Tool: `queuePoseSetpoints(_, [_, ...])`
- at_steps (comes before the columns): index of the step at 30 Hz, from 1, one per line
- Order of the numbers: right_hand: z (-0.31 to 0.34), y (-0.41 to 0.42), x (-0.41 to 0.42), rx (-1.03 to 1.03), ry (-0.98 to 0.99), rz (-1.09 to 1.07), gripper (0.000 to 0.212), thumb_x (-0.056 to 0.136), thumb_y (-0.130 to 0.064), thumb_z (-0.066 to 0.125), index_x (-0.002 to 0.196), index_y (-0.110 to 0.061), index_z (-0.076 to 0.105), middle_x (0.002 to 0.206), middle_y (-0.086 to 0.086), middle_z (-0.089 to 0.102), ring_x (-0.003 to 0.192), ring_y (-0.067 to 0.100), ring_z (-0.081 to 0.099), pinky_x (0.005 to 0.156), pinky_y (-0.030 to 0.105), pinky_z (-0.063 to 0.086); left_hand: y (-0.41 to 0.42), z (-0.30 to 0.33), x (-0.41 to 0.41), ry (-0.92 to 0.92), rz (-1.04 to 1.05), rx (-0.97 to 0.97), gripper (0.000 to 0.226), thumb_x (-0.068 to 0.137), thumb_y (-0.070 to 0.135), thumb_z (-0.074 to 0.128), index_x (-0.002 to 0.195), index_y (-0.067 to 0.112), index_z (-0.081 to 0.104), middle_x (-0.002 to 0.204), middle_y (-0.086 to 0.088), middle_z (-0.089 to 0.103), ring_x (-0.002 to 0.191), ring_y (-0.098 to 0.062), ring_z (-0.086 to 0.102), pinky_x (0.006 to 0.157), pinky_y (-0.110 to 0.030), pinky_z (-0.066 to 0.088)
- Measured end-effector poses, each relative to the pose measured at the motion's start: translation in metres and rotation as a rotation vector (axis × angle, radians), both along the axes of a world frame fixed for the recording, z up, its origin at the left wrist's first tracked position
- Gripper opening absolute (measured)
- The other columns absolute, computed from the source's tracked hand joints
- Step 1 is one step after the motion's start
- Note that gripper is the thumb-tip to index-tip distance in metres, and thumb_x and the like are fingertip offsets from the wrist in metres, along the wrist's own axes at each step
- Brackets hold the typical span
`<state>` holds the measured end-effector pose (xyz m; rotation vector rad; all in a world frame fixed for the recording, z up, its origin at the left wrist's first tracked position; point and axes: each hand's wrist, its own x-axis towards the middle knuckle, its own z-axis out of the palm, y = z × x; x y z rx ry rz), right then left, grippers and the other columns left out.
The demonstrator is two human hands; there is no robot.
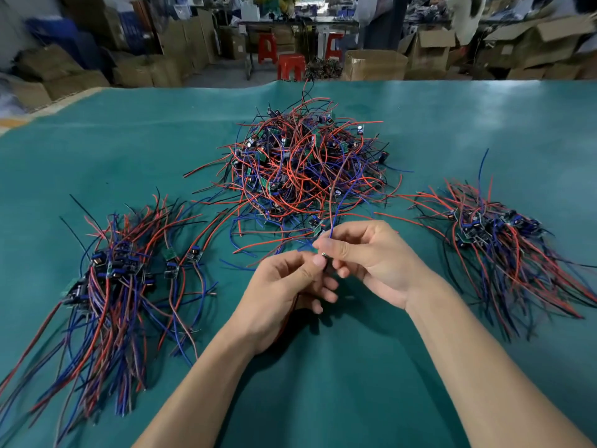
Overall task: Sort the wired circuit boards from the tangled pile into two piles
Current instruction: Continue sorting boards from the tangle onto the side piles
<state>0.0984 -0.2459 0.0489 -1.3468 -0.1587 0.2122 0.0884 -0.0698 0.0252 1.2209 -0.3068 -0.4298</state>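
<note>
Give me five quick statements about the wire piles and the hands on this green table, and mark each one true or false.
1. The tangled pile lies in the middle, beyond the hands. True.
2. Only one sorted pile has been started. False: the left pile and the right pile both lie on the table.
3. Both hands hold one circuit board between them. True: the left hand and right hand pinch it.
4. The table cover is red. False: it is green.
5. The wires are yellow and white. False: they are red, blue and black.
</note>
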Motion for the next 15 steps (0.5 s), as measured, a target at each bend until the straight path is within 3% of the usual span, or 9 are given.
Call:
queuePoseSetpoints(3, [0.0,-0.001,0.0,0.063,0.026,0.022,0.013,0.076,-0.012,0.076,0.086,-0.004,0.08,0.076,0.007,0.071,0.061,0.01,0.064,0.057,0.019,0.053,0.001,0.002,0.001,0.056,0.023,-0.014,0.012,0.087,0.025,0.065,0.08,0.016,0.063,0.077,-0.012,0.065,0.055,-0.017,0.061,0.036,-0.018,0.034])
queuePoseSetpoints(7, [-0.002,0.011,-0.001,-0.037,0.006,-0.012,0.019,0.069,-0.02,0.082,0.083,-0.007,0.08,0.078,0.009,0.075,0.058,0.013,0.063,0.05,0.02,0.048,0.002,0.004,0.0,0.091,0.018,0.02,0.012,0.083,0.026,0.06,0.076,0.018,0.065,0.071,-0.009,0.063,0.043,-0.013,0.048,0.033,-0.014,0.023])
queuePoseSetpoints(11, [-0.001,0.009,0.0,-0.062,0.003,-0.11,0.018,0.066,-0.019,0.083,0.078,-0.006,0.079,0.07,0.011,0.068,0.053,0.015,0.058,0.047,0.021,0.044,0.001,0.004,-0.001,0.052,0.036,0.093,0.022,0.084,0.037,0.063,0.071,0.02,0.068,0.062,-0.006,0.056,0.039,-0.01,0.039,0.037,-0.013,0.021])
queuePoseSetpoints(15, [-0.003,0.017,0.003,-0.113,-0.022,-0.34,0.009,0.079,-0.007,0.081,0.072,-0.007,0.075,0.063,0.006,0.064,0.051,0.012,0.056,0.045,0.02,0.043,-0.002,0.003,0.0,0.009,0.096,0.098,0.023,0.084,0.031,0.064,0.067,0.017,0.058,0.061,-0.007,0.047,0.044,-0.01,0.032,0.036,-0.014,0.022])
